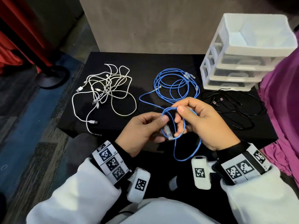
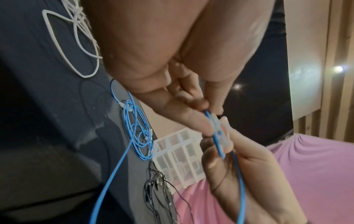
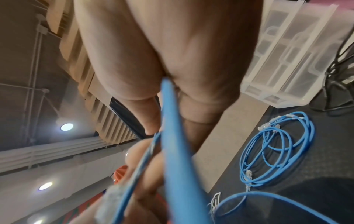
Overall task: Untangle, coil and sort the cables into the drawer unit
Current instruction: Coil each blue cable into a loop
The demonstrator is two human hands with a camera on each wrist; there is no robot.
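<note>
Above the table's front edge, both hands hold a small coil of blue network cable [image 1: 174, 125]. My left hand [image 1: 159, 125] pinches the coil beside its clear plug [image 1: 168, 133], thumb on top. My right hand [image 1: 182, 105] pinches the coil's upper side between thumb and forefinger. A slack loop of the same cable [image 1: 186, 156] hangs below the hands. In the left wrist view the left fingers [image 2: 193, 119] clamp the plug [image 2: 220, 133]. The right wrist view shows the cable [image 3: 172, 136] blurred, running out of the right hand [image 3: 162, 60]. The white drawer unit [image 1: 242, 54] stands at the back right.
A tangle of white cables [image 1: 103, 91] lies on the left of the black table [image 1: 145, 62]. More blue cables [image 1: 176, 84] are piled in the middle, thin black cables [image 1: 234, 107] to the right. Purple cloth [image 1: 284, 110] borders the right edge.
</note>
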